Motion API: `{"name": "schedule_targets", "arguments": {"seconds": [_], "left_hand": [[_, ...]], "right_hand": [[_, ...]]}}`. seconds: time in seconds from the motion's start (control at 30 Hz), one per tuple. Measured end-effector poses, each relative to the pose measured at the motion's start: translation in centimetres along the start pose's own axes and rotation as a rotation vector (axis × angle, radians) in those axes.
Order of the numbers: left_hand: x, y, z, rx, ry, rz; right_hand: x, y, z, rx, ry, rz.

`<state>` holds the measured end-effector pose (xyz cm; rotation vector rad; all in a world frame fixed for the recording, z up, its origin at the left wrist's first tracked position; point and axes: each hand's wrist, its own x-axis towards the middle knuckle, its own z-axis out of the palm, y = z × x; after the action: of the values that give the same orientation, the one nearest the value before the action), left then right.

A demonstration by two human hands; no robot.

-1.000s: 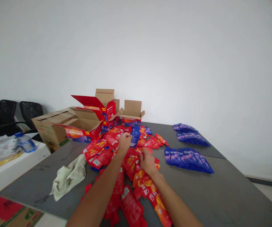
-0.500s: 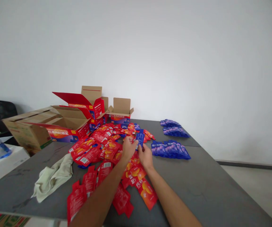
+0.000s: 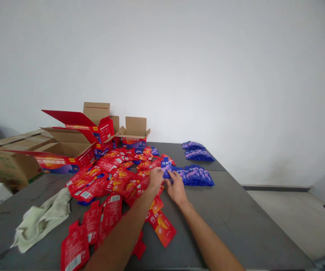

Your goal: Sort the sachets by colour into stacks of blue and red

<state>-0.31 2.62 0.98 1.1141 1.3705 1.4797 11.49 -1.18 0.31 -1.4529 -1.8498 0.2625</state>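
Between my two hands is a blue-purple pouch, its printed front facing me. My left hand pinches its left edge. On its lower right side are the fingers of my right hand, also closed on it. Just right of it lies an overlapping row of blue pouches. A heap of red pouches spreads to the left, with some blue ones mixed in, and more red pouches lie under and beside my left forearm.
Open red cartons stand at the back left, with another open carton by the wall. Farther back on the right are two more stacks of blue pouches. A pale cloth lies on the dark table at left.
The blue pouch now shows its printed front instead of its back and sits closer to the blue row. My view has turned slightly to the right.
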Motion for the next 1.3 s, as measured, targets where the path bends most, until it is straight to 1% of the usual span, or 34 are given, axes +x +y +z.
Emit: {"name": "schedule_targets", "arguments": {"seconds": [0.1,0.13,0.2,0.3,0.4,0.47,0.6,0.7,0.77,0.9,1.03,1.17,1.3], "left_hand": [[0.1,-0.5,2.5,0.077,-0.058,0.015],[0.0,-0.5,3.4,0.117,-0.098,0.042],[-0.2,-0.6,4.9,0.226,-0.214,0.126],[-0.9,-0.6,6.9,0.489,-0.353,0.226],[-1.6,-0.9,8.2,0.768,-0.395,0.282],[-2.0,-1.4,8.8,0.897,-0.411,0.310],[-2.1,-2.7,9.4,1.034,-0.404,0.316],[-2.0,-3.4,9.5,1.049,-0.398,0.279],[-1.9,-3.6,9.5,1.039,-0.414,0.258],[-1.8,-3.4,9.4,1.029,-0.444,0.255],[-1.8,-3.1,9.4,1.031,-0.458,0.289],[-2.2,-2.9,9.1,1.037,-0.438,0.307],[-2.8,-2.6,8.5,1.042,-0.413,0.309]], "right_hand": [[0.3,2.1,-1.5,-0.105,-0.004,0.031],[0.4,2.9,-2.0,-0.149,0.001,0.045],[0.6,4.3,-3.1,-0.237,0.006,0.091],[0.6,5.9,-4.6,-0.351,-0.017,0.166],[0.5,6.9,-5.7,-0.430,-0.038,0.181],[0.4,7.3,-6.0,-0.464,-0.044,0.162],[0.1,8.0,-5.9,-0.516,-0.043,0.127],[-0.1,8.4,-5.7,-0.548,-0.010,0.117],[-0.1,8.6,-5.5,-0.554,-0.008,0.133],[-0.2,8.8,-5.3,-0.534,-0.043,0.173],[-0.2,8.7,-5.2,-0.533,-0.014,0.162],[-0.2,8.0,-5.4,-0.533,0.010,0.155],[-0.3,6.9,-5.4,-0.533,0.001,0.157]]}}
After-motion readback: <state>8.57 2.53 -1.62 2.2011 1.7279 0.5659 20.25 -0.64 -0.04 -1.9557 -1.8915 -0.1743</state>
